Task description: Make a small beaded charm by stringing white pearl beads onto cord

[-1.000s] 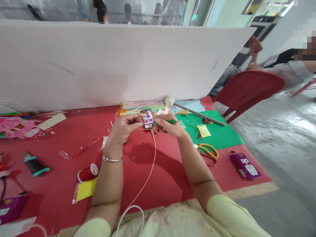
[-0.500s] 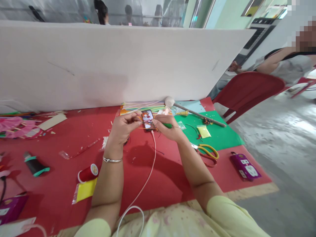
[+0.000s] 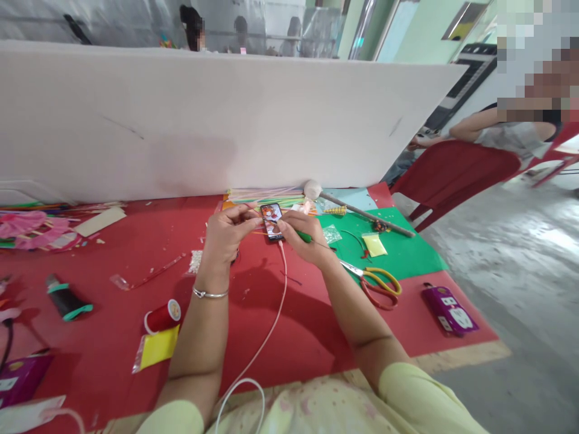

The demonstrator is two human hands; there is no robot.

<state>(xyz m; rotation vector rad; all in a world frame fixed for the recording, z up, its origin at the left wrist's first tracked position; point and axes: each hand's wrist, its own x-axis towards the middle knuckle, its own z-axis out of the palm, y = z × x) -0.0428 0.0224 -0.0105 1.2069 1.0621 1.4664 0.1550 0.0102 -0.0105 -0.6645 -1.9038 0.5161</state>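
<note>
In the head view, my left hand (image 3: 226,234) is closed in a pinch, thumb against fingers, on something too small to name. Facing it, my right hand (image 3: 305,235) is closed around a thin tool with a green handle (image 3: 304,236); its slim shaft sticks out behind towards my wrist. The fingertips of both hands come close together over a phone (image 3: 272,220) lit with a colourful picture. A thin orange strand shows between the hands. From the phone's lower end a white cable (image 3: 284,283) runs down to my lap.
Scissors (image 3: 377,283) and a yellow packet (image 3: 374,245) lie at right, near a purple pouch (image 3: 450,310). On the left are a red thread spool (image 3: 161,316), a yellow bag (image 3: 158,348) and a black-teal tool (image 3: 67,299). A white board (image 3: 190,120) stands behind. One person sits at right.
The camera view has shifted slightly. My right hand has tilted, and the green-handled tool now slants more steeply down to the right. My left hand keeps its pinch.
</note>
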